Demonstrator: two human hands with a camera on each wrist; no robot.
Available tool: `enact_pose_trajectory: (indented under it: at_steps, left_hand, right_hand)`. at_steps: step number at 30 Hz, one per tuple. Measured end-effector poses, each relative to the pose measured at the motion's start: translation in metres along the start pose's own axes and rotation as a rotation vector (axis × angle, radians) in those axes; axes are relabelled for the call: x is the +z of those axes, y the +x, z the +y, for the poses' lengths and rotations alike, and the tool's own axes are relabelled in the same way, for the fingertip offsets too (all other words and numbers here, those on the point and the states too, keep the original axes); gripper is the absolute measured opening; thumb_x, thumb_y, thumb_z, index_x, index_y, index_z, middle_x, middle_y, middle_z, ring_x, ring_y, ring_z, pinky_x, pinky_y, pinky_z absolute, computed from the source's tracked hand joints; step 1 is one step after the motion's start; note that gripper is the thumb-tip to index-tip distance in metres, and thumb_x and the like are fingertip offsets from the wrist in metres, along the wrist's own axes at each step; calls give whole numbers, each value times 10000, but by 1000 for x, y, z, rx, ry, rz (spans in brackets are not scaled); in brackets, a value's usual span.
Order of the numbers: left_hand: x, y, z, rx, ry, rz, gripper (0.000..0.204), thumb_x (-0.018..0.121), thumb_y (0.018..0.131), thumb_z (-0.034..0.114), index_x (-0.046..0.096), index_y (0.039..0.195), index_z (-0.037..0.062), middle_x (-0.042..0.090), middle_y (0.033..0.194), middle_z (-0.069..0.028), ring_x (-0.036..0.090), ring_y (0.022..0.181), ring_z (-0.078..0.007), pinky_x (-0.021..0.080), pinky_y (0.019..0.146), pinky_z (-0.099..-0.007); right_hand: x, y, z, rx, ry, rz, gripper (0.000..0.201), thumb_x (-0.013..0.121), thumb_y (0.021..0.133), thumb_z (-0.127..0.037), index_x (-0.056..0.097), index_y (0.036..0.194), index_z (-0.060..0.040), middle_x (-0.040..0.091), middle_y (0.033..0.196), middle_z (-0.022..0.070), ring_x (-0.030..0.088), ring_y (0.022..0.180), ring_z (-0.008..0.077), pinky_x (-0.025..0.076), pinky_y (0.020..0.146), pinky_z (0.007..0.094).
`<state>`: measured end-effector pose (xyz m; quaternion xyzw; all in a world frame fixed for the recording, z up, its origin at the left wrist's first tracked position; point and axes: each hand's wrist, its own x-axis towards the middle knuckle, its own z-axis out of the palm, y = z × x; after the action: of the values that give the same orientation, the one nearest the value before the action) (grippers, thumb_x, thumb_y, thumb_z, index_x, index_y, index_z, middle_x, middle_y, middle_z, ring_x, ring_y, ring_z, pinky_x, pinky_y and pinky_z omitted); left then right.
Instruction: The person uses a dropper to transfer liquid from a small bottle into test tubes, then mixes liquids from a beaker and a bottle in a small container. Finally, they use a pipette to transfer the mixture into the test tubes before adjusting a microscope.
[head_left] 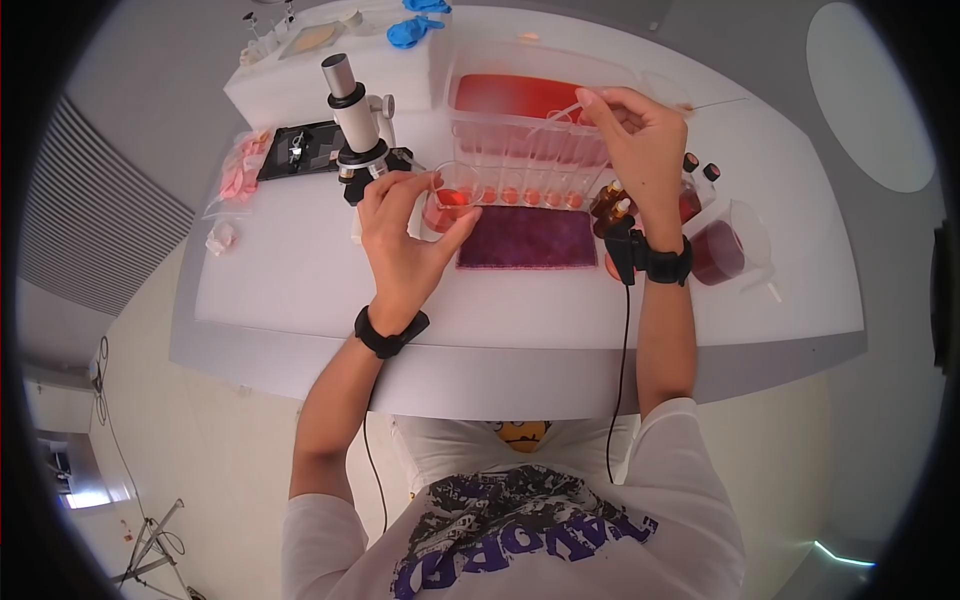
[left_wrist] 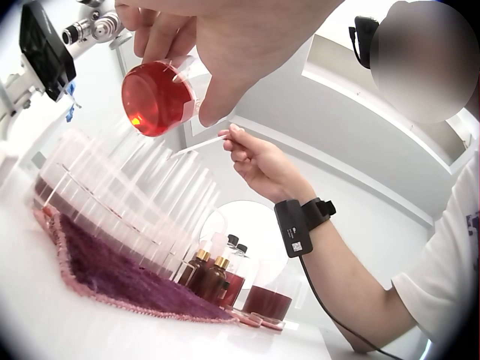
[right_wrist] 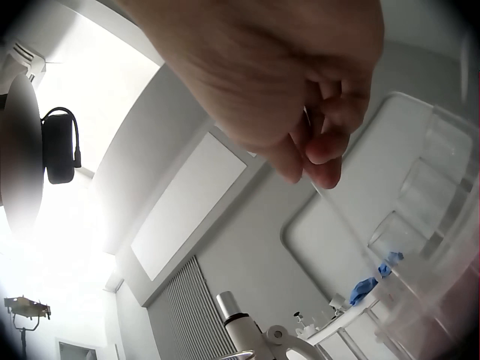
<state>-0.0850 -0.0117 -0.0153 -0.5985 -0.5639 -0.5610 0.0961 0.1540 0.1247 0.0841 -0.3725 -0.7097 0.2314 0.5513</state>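
Observation:
My left hand [head_left: 400, 235] grips a small clear beaker [left_wrist: 154, 101] of red liquid by its rim, holding it above the table. Thumb and fingers of my right hand [head_left: 645, 150] pinch a thin whitish rod [left_wrist: 199, 145], raised over the test tubes [head_left: 530, 172]. These clear tubes stand in a row in a transparent rack, with red liquid at their bottoms. In the left wrist view the rod slants down toward the tube mouths. A purple cloth [head_left: 525, 240] lies flat in front of the rack.
Behind the rack sits a clear tub [head_left: 480, 130] of red liquid. A microscope [head_left: 360, 130] stands at the left, near a black tray [head_left: 290, 150]. Brown dropper bottles [head_left: 608, 205] and a beaker of dark red liquid [head_left: 718, 255] are at the right. Blue gloves [head_left: 410, 32] lie at the back.

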Motion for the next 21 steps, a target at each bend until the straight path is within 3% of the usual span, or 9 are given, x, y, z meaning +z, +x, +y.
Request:
enact_pose_trajectory:
  at_steps: [11,14,17,19,21]
  left_hand:
    - [0,0,-1,9,-6,-5,500,1038,758,195,796,1167,39,734,1200,-109,684,1163,-276,580,989,-401]
    - [-1,1,0,14,-2,-8,496,1037,757,191,798,1164,38,735,1194,-105,682,1165,-275,580,987,-401]
    - [-2,2,2,25,1,-12,493,1037,752,184,801,1160,40,737,1187,-100,681,1167,-274,580,986,-400]
    - [-3,2,4,36,5,-18,491,1036,749,179,802,1158,41,738,1186,-97,681,1167,-274,580,985,-400]
    - [-3,2,5,45,5,-9,494,1036,747,173,801,1162,44,740,1179,-93,679,1171,-274,579,982,-399]
  right_hand:
    - [2,1,6,-42,24,-10,218,865,976,-205,846,1008,10,784,758,37,647,670,54,488,622,230]
    - [0,0,0,-44,84,27,188,860,984,-164,847,1053,11,812,839,44,701,732,67,535,680,227]
    - [0,-12,-32,59,298,-67,166,840,1000,-114,843,1102,17,829,931,57,749,834,89,586,772,240]
    - [10,-19,-30,12,358,-289,160,810,1021,-79,836,1133,33,836,981,70,766,917,110,613,860,273]
    - [23,-25,-30,-20,394,-338,160,824,1004,-112,844,1097,17,841,961,75,769,891,128,607,831,286]
